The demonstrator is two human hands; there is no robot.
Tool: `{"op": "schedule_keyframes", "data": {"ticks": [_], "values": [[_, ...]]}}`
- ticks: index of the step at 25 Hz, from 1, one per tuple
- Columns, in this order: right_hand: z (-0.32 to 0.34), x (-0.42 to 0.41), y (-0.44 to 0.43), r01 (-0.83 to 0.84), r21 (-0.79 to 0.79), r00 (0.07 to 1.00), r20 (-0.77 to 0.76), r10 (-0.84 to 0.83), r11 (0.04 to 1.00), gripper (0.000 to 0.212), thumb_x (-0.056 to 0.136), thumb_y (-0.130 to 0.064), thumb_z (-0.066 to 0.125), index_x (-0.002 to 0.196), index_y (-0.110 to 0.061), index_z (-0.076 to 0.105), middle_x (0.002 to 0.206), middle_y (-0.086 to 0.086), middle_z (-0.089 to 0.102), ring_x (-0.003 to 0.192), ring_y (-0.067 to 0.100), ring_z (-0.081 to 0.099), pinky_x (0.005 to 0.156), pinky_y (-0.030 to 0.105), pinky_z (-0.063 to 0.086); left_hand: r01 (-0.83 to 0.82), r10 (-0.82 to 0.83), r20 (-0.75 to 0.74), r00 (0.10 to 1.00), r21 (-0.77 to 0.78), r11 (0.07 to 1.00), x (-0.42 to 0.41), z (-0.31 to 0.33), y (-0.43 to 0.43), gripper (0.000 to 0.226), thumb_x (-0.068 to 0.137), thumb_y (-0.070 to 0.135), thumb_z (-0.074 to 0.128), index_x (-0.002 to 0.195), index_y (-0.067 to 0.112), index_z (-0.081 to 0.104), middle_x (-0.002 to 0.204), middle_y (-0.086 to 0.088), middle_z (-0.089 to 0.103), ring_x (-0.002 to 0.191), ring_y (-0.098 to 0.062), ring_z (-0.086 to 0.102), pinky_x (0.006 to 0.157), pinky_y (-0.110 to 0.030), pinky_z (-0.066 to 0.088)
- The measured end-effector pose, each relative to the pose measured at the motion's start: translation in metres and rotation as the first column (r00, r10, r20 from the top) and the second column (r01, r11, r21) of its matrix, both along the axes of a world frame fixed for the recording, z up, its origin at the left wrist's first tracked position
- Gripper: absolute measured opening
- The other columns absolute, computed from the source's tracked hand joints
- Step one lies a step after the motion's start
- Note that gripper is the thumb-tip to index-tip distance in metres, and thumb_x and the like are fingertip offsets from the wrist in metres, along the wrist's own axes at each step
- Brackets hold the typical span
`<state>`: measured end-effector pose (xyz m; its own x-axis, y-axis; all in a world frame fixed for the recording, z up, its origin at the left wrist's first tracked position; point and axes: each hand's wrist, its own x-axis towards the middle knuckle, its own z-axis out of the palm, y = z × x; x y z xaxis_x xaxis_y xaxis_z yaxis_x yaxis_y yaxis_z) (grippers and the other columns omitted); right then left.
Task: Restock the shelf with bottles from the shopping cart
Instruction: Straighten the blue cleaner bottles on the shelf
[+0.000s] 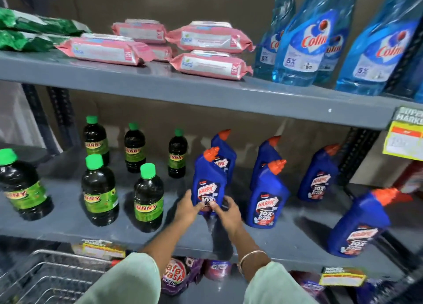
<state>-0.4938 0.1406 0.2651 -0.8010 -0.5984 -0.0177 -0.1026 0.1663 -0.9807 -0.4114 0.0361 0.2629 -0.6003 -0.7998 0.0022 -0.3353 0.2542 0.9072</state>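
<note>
A blue Harpic bottle with an orange cap stands upright on the grey middle shelf. My left hand grips its lower left side and my right hand grips its lower right side. Several more blue Harpic bottles stand behind it and to its right on the same shelf. The wire shopping cart shows at the bottom left, its contents out of view.
Dark bottles with green caps stand left of the Harpic bottles. The upper shelf carries pink wipe packs, green packs and blue Colin bottles. Purple packs lie on the shelf below.
</note>
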Motion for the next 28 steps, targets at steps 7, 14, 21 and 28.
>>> {"op": "schedule_keyframes", "data": {"ticks": [7,14,21,28], "values": [[-0.008,0.016,0.030,0.068,-0.013,0.996,-0.052,-0.069,0.998,0.032,0.086,-0.010,0.062,0.116,0.000,0.055,0.110,0.014,0.065,0.100,0.025,0.061,0.075,0.019,0.048,0.008,-0.002,0.069,0.998,-0.077,0.997,0.015,-0.009,0.022,0.033,0.074,0.013,0.072,0.103,0.002,0.061,0.102,-0.021,0.072,0.089,-0.034,0.068,0.081,-0.045,0.056],[-0.003,0.030,0.057,0.076,0.027,0.995,-0.060,-0.074,0.997,0.032,0.086,-0.009,0.061,0.115,0.002,0.055,0.116,0.021,0.065,0.098,0.024,0.060,0.085,0.031,0.048,0.044,-0.032,0.113,0.993,-0.111,0.993,0.036,0.008,0.055,0.028,0.077,0.011,0.070,0.098,-0.003,0.060,0.100,-0.022,0.071,0.087,-0.032,0.067,0.070,-0.029,0.046],[0.001,0.036,0.062,0.073,0.066,0.995,-0.079,-0.068,0.995,0.034,0.087,-0.013,0.060,0.118,0.001,0.054,0.118,0.020,0.064,0.094,0.019,0.057,0.082,0.030,0.047,0.037,-0.030,0.068,0.997,-0.109,0.993,0.044,0.007,0.058,0.029,0.075,0.014,0.072,0.095,-0.004,0.060,0.098,-0.022,0.072,0.086,-0.033,0.067,0.080,-0.046,0.056],[0.000,0.039,0.062,0.079,0.051,0.996,-0.055,-0.077,0.996,0.035,0.088,-0.013,0.059,0.120,0.000,0.053,0.120,0.020,0.063,0.097,0.021,0.058,0.083,0.030,0.048,0.037,-0.032,0.052,0.998,-0.100,0.994,0.043,0.001,0.057,0.027,0.076,0.011,0.072,0.094,-0.003,0.059,0.100,-0.020,0.072,0.088,-0.031,0.068,0.082,-0.044,0.057]]}}
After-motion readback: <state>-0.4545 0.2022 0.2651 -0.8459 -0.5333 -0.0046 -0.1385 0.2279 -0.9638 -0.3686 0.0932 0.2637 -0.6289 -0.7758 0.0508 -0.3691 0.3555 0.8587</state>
